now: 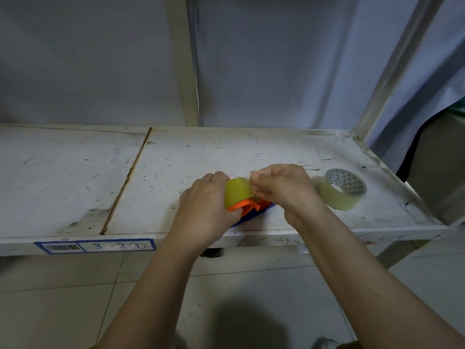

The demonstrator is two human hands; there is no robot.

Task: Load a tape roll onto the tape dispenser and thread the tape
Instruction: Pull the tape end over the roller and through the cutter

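Observation:
A yellowish clear tape roll (237, 192) sits on an orange and blue tape dispenser (247, 209) near the front edge of a white shelf. My left hand (207, 200) grips the roll and dispenser from the left side. My right hand (281, 188) is at the roll's right side, with thumb and fingers pinched on the loose clear end of the tape at the roll's upper right edge. The dispenser's far parts are hidden behind my hands.
A second clear tape roll (341, 188) with a patterned core lies on the shelf (75, 177) to the right of my right hand. A blue-bordered label (95, 246) marks the shelf's front edge. Metal uprights stand behind and at the right corner.

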